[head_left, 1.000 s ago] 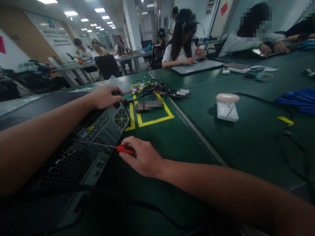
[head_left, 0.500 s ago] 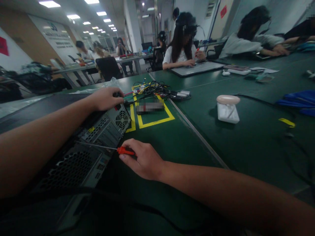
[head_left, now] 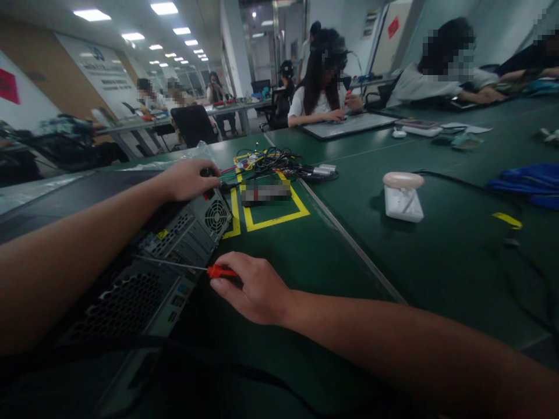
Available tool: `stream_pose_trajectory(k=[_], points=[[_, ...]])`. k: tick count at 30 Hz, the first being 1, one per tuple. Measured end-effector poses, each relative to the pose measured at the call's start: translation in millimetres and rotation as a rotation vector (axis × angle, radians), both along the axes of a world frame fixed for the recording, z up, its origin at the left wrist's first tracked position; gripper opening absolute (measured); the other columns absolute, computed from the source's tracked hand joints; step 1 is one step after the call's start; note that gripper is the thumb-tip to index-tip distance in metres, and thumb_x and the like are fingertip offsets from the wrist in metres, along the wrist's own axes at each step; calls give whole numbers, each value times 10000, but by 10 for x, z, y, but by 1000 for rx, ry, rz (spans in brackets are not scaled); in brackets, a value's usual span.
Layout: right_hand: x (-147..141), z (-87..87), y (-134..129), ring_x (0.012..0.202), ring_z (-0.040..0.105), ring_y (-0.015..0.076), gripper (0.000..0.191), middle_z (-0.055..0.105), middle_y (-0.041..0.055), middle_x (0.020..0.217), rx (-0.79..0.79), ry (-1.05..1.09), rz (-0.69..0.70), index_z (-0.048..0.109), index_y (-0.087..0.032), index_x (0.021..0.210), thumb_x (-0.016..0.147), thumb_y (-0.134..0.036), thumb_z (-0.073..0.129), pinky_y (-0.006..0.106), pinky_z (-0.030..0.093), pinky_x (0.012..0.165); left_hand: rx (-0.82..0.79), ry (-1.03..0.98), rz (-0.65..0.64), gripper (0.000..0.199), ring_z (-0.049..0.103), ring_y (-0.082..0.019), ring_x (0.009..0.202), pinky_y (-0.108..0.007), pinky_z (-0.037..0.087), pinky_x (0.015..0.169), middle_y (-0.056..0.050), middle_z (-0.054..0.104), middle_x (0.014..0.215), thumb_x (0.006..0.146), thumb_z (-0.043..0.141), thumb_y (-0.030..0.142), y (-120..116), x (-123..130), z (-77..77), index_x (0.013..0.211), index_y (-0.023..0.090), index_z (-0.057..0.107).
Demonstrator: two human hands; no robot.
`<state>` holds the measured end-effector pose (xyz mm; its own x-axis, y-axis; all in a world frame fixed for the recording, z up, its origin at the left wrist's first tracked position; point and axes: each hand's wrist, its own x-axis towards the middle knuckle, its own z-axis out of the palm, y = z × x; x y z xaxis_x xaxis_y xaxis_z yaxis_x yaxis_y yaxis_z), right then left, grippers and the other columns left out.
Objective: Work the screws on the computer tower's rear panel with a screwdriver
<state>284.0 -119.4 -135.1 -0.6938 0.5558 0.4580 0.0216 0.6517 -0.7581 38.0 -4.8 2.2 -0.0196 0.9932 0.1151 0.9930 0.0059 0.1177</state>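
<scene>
A desktop computer case (head_left: 183, 235) lies on its side at the left, its back panel with vents, slots and ports facing me. My right hand (head_left: 255, 288) is closed around the red handle of a screwdriver (head_left: 222, 272). Its long thin shaft reaches left to the back panel, near the edge above the honeycomb vent; the tip is hard to make out there. My left hand (head_left: 192, 177) rests over the far end of the case, above the round fan grille, fingers curled. A small dark piece shows between those fingers, but what it is stays unclear.
Beyond the case lies a tangle of cables (head_left: 279, 163) and a blurred-out box (head_left: 265, 192) within yellow tape. To the right are a white case with a pinkish lid (head_left: 404, 203) and blue cloth (head_left: 528, 185). A person (head_left: 323, 87) works across the green table (head_left: 340, 267).
The view has shifted slightly. My right hand and the screwdriver sit a little lower; my left hand stays over the case's far end.
</scene>
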Motion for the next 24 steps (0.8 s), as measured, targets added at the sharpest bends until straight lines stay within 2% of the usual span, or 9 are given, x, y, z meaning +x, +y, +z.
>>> stream_pose_trajectory(k=[11,17,24], points=[[-18,-43,12,961,711,207,301,758,81,1090,44,-4,9,697,-195,1192,1154,-430,513,360,587,894,-7,11,-4,563,764,-354,1059,-410,588,944,-120,820,1113,814,607,491,-20,36,16,1260,199,788],[-11,-40,-4,995,747,216,299,768,75,1171,-34,30,13,624,-225,1269,1058,-424,698,368,613,906,-10,16,-4,575,763,-337,1063,-381,587,948,-117,820,1113,808,585,511,-16,43,15,1246,203,796],[-12,-41,-1,973,742,212,187,765,65,1118,-48,29,13,621,-228,1196,1071,-355,677,378,615,901,-9,-19,0,545,757,-365,1039,-422,588,924,-122,817,1061,809,609,501,-19,28,8,1234,216,793]])
